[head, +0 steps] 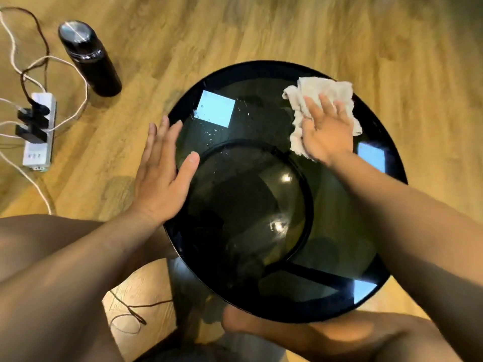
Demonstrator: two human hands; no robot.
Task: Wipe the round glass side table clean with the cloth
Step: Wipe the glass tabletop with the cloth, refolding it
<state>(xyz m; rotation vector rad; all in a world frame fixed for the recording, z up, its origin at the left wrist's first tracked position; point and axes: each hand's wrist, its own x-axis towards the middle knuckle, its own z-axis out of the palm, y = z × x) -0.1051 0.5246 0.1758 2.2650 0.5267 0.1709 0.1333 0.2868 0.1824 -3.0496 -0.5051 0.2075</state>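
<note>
The round dark glass side table point(251, 126) fills the middle of the view, with small white specks on its far left part. A crumpled white cloth point(332, 90) lies on the table's far right rim area. My right hand point(326, 129) presses flat on the cloth, fingers straight and spread. My left hand point(162, 173) rests with straight fingers against the table's left edge, thumb on the glass.
A black flask point(88, 58) with a steel cap stands on the wooden floor to the far left. A white power strip point(39, 134) with black plugs and white cables lies further left. My legs flank the table's near side; a thin cable point(130, 312) lies between them.
</note>
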